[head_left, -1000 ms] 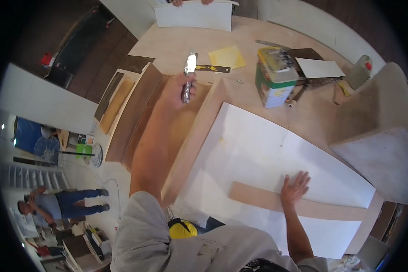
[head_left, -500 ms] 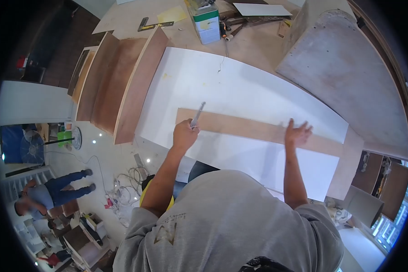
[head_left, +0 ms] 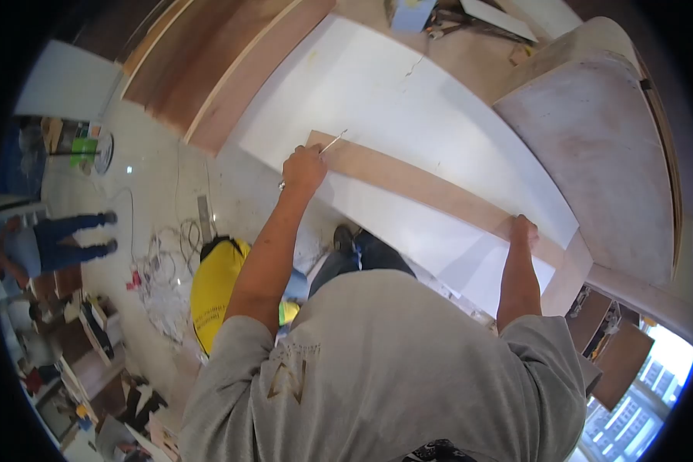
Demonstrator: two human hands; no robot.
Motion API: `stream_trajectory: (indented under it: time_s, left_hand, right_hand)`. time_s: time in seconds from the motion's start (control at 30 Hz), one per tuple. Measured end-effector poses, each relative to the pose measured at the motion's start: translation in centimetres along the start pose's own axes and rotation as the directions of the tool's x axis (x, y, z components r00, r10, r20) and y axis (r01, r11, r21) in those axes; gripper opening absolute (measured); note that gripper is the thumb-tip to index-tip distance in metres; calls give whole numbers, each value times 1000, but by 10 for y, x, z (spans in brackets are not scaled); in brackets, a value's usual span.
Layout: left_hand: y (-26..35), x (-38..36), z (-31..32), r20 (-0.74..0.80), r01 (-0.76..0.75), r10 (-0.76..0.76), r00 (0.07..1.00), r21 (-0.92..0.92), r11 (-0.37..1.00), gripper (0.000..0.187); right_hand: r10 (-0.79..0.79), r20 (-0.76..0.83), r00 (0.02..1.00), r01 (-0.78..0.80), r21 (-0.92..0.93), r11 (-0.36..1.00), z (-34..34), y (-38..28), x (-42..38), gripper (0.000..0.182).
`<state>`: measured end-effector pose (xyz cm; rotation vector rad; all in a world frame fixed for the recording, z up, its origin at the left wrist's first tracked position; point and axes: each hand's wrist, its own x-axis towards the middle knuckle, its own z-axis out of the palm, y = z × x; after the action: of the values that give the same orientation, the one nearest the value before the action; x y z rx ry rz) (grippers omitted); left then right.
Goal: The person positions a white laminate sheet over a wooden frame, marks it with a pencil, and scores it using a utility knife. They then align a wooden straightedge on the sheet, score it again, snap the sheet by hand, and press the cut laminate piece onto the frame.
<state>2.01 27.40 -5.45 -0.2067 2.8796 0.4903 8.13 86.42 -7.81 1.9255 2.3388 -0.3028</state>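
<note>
Brown wooden strip (head_left: pixel 420 183): long axis runs from our left hand (head_left: pixel 304 167), closed around a slim silvery cutter (head_left: pixel 333 142), to our curled right hand (head_left: pixel 523 232), hold unclear.

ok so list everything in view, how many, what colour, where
long flat wood strip: 1, tan, across the panel
large flat panel: 1, white, on the table
wooden table: 1, tan, beneath the panel
open wooden box-like piece: 1, brown, upper left
curved-edged box-like piece: 1, greyish, upper right
slim metal tool: 1, silver, in left hand
bulky fabric-like item: 1, yellow and black, beside left arm
tangled cables: uncountable, pale, floor
workshop clutter: uncountable, mixed colours, lower left
co-worker: 1, blue trousers, far left
left hand: 1, strip's near-left end
right hand: 1, strip's right part
</note>
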Motion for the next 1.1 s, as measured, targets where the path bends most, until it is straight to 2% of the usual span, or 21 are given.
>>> stream_trajectory:
  time_s: [0.1,0.13,0.23,0.33,0.43,0.53,0.63,0.73,0.8,0.83,0.87,0.9,0.93,1.03,1.07,1.1]
  left_hand:
    - [-19,-59,-4,34,51,-50,998,-40,998,36]
    - [-25,-78,-3,36,56,-53,998,-64,996,36]
    - [-53,-124,16,23,143,-141,990,-145,979,36]
    - [-62,-153,24,-66,293,-308,949,-179,939,35]
    - [-53,-161,30,-295,281,-316,902,-156,947,33]
    - [-39,-146,29,-256,247,-346,903,-349,904,32]
    - [-43,-123,45,-193,351,-514,836,-532,771,32]
    - [-53,-121,54,-321,349,-517,793,-456,819,32]
    - [-73,-132,80,-519,450,-415,748,-64,891,31]
    - [-72,-139,91,-472,417,-554,686,-369,831,31]
    - [-61,-144,84,-316,400,-717,621,-659,637,30]
    - [-51,-149,76,-142,345,-841,522,-866,361,30]
    - [-37,-147,57,145,282,-894,423,-959,-22,30]
    - [-67,-129,41,52,301,-859,510,-946,121,28]
    - [-76,-119,37,51,275,-802,595,-951,143,28]
    - [-82,-106,26,67,324,-749,659,-924,202,27]
  right_hand:
    - [-130,35,991,131,-38,991,6,25,2,65]
    - [-83,-7,997,82,-48,995,10,25,2,66]
    - [-141,3,990,140,-141,980,12,31,3,67]
    - [-147,2,989,146,-145,979,17,30,11,66]
    - [-181,4,983,181,-32,983,13,36,9,70]
    - [-237,7,971,237,-105,966,24,47,41,79]
    - [-87,-6,996,87,41,995,1,38,28,95]
    - [-97,-50,994,101,76,992,16,45,50,110]
    - [-108,-36,994,107,-17,994,32,49,64,112]
    - [-114,-30,993,112,-60,992,33,47,72,113]
    - [-74,-37,997,72,-64,995,28,42,67,110]
    - [-41,-35,999,39,-69,997,27,39,58,106]
    - [-32,-78,996,29,-43,999,26,37,47,100]
    - [-46,-146,988,42,-27,999,27,41,32,89]
    - [-51,-165,985,46,-33,998,29,41,29,87]
    - [-57,-157,986,53,-31,998,31,40,26,86]
